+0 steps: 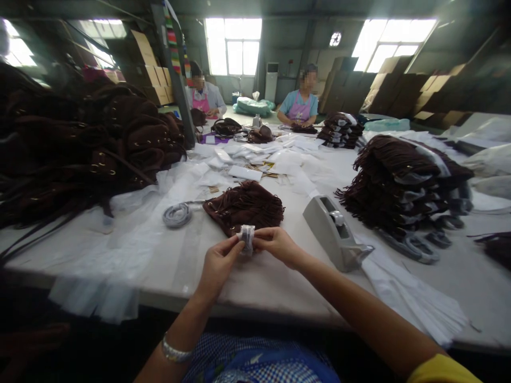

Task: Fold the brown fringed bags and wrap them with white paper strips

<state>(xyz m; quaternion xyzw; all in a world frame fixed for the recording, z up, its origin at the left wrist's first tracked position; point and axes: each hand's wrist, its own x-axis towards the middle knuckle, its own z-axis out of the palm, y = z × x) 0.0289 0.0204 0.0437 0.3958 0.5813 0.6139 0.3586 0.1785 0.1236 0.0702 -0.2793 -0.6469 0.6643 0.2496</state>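
Note:
Between both hands is a small bundle [247, 239] in clear plastic wrap, dark inside; its kind is hard to make out. My left hand [221, 260] pinches its left side, and my right hand [277, 244] pinches the right side with thumb and fingers. Just behind them a brown fringed bag [247, 205] lies flat on the table [279, 287]. From its left side runs a strap to a grey wrapped coil [176, 215]. A grey tape dispenser [335, 234] stands to the right of my right hand.
Stacked brown fringed bags [411, 181] rise at the right, with white paper strips [411, 292] in front. A big pile of brown bags [131, 127] fills the left, beside clear plastic sleeves [107, 255]. Two people work across the table.

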